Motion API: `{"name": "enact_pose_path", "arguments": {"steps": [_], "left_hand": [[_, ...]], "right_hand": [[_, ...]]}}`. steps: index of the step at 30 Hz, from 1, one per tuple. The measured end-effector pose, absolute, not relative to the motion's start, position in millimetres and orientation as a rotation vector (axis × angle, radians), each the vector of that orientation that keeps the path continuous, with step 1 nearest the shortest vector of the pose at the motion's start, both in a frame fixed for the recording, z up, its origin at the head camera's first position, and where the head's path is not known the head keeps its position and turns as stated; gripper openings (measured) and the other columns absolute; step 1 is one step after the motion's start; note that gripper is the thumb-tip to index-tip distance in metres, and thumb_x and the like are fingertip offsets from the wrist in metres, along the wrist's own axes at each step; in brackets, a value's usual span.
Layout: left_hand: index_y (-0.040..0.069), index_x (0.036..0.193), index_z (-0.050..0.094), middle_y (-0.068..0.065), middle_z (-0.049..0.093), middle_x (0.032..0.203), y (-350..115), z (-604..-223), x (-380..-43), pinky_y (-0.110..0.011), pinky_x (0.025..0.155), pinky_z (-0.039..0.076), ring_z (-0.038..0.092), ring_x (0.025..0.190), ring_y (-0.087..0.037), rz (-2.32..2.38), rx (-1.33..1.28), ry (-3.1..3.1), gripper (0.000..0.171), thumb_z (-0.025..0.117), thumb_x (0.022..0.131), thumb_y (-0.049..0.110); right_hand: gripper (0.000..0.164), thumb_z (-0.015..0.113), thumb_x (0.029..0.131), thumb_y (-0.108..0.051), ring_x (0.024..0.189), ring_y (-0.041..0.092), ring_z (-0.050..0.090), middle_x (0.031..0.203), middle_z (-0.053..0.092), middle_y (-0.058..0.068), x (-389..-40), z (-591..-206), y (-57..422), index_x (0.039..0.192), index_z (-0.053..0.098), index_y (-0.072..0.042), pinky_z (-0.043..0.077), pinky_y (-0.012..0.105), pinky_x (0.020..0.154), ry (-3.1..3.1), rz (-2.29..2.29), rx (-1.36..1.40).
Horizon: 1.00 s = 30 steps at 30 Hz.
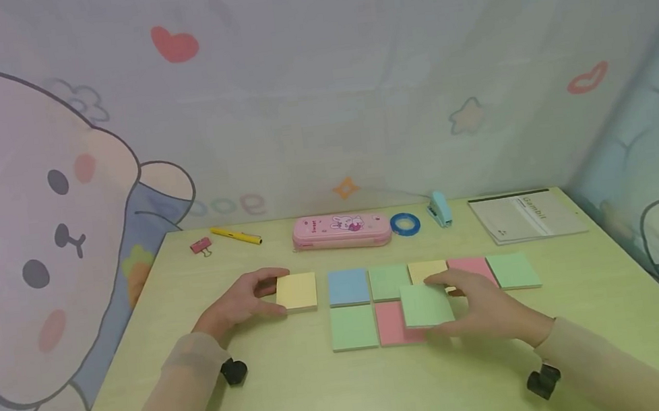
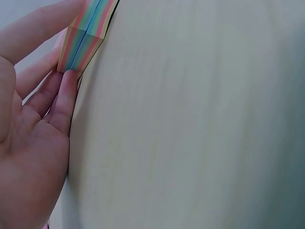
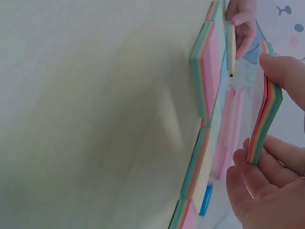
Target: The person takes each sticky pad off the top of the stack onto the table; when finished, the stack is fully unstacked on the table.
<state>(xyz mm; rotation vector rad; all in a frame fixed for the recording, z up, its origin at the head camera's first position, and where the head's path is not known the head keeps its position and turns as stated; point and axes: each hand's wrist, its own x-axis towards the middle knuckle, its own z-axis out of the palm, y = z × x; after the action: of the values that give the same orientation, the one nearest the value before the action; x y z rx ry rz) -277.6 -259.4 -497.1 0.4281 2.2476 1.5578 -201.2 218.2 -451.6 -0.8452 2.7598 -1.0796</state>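
My left hand (image 1: 241, 301) grips a yellow-topped sticky note pad (image 1: 297, 292) at its left side, low over the table. In the left wrist view, the edge of that pad (image 2: 82, 40) has coloured bands mirrored about a dark seam, with fingertips on it. My right hand (image 1: 480, 303) holds a green-topped sticky note pad (image 1: 425, 304) by its edges, thumb on one side and fingers on the other. Raised off the table in the right wrist view, this pad (image 3: 265, 114) overlaps a pink pad (image 1: 390, 324) in the head view. Left of the pink one lies another green pad (image 1: 353, 328).
Behind is a row of blue (image 1: 348, 287), green (image 1: 388, 281), yellow (image 1: 427, 269), pink (image 1: 472, 268) and green pads (image 1: 514, 270). Farther back lie a binder clip (image 1: 201, 246), yellow pen (image 1: 237, 236), pink pencil case (image 1: 341, 232), blue tape roll (image 1: 396, 227), stapler (image 1: 440, 209) and notebook (image 1: 526, 215).
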Motion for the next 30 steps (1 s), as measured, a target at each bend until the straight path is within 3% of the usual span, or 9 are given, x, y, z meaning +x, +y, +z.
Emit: {"name": "enact_pose_path", "arguments": {"steps": [10,18,23,30], "left_hand": [[0.004,0.154,0.049,-0.018,0.049,0.156,-261,-494,-280,-0.028,0.103,0.051,0.051,0.142,-0.039,1.566,0.444,2.248,0.082,0.089,0.083,0.009],[0.003,0.154,0.049,-0.019,0.048,0.157,-261,-498,-280,-0.026,0.101,0.052,0.05,0.142,-0.04,1.572,0.452,2.223,0.082,0.089,0.083,0.007],[0.005,0.153,0.051,-0.017,0.048,0.157,-260,-499,-280,-0.029,0.103,0.053,0.05,0.142,-0.04,1.574,0.446,2.238,0.082,0.09,0.082,0.008],[0.005,0.153,0.051,-0.017,0.047,0.158,-260,-497,-279,-0.033,0.107,0.051,0.049,0.143,-0.041,1.561,0.44,2.255,0.082,0.091,0.082,0.009]], "right_hand": [[0.082,0.094,0.078,-0.042,0.123,0.03,0.062,0.137,0.065,0.009,-188,-468,257,0.14,0.061,-0.001,0.057,0.044,0.099,2.789,-0.974,-0.84],[0.08,0.096,0.075,-0.042,0.131,0.033,0.06,0.14,0.064,0.011,-183,-481,257,0.138,0.063,-0.004,0.048,0.054,0.109,2.871,-0.812,-0.863],[0.079,0.095,0.076,-0.041,0.131,0.037,0.059,0.139,0.064,0.013,-182,-482,257,0.137,0.062,-0.004,0.047,0.057,0.109,2.907,-0.765,-0.914],[0.082,0.092,0.077,-0.051,0.131,0.042,0.058,0.142,0.062,0.018,-180,-485,265,0.138,0.063,-0.003,0.047,0.061,0.108,2.963,-0.71,-0.874]]}}
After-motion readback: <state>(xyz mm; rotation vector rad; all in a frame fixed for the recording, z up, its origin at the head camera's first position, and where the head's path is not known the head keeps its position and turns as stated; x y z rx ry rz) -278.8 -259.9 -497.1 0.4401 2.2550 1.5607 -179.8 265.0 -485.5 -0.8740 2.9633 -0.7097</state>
